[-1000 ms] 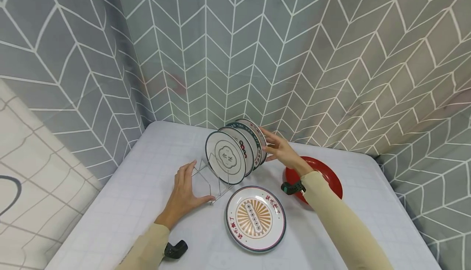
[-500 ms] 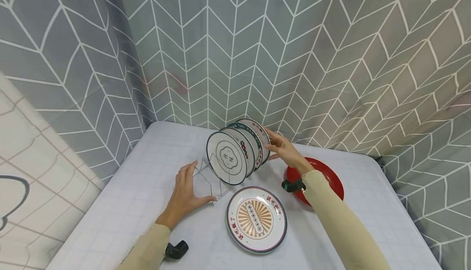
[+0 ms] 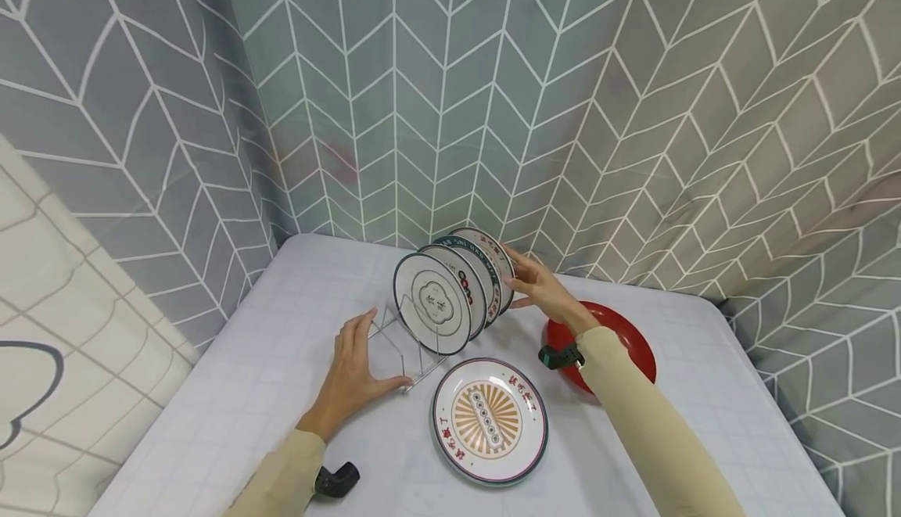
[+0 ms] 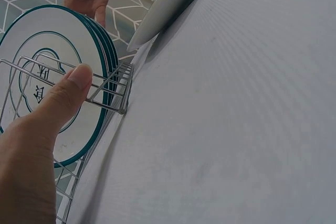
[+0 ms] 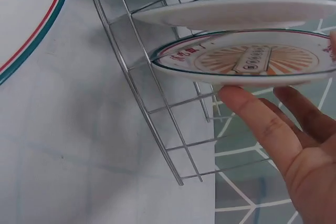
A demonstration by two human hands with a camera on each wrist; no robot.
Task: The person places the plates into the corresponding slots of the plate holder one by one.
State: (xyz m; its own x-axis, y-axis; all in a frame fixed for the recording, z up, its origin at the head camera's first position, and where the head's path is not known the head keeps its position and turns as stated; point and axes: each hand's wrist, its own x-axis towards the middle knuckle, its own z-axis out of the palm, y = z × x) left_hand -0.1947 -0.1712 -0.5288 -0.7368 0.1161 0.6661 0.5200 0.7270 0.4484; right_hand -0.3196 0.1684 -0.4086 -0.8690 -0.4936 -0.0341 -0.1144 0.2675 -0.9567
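Observation:
A wire plate rack (image 3: 424,375) stands on the table with several round plates upright in it. My left hand (image 3: 352,368) grips its near-left end, the thumb (image 4: 79,77) pressed on a top wire in the left wrist view. Nearest that hand is a white plate (image 3: 432,302) with a dark rim and a flower-shaped emblem. At the rack's far end my right hand (image 3: 545,290) holds the rearmost plate (image 5: 210,59), which bears an orange sunburst and red characters. Its fingers (image 5: 252,114) lie against the plate's back, with a fingertip at the rim on the printed side.
A matching sunburst plate (image 3: 486,419) lies flat in front of the rack. Under the right forearm is a red plate (image 3: 626,341). A grey patterned curtain (image 3: 450,95) hangs behind the table (image 3: 394,470). Black wrist devices sit at both cuffs.
Both hands keep their places on the rack and the rearmost plate. That plate tilts slightly, showing more of its printed rim than a second ago.

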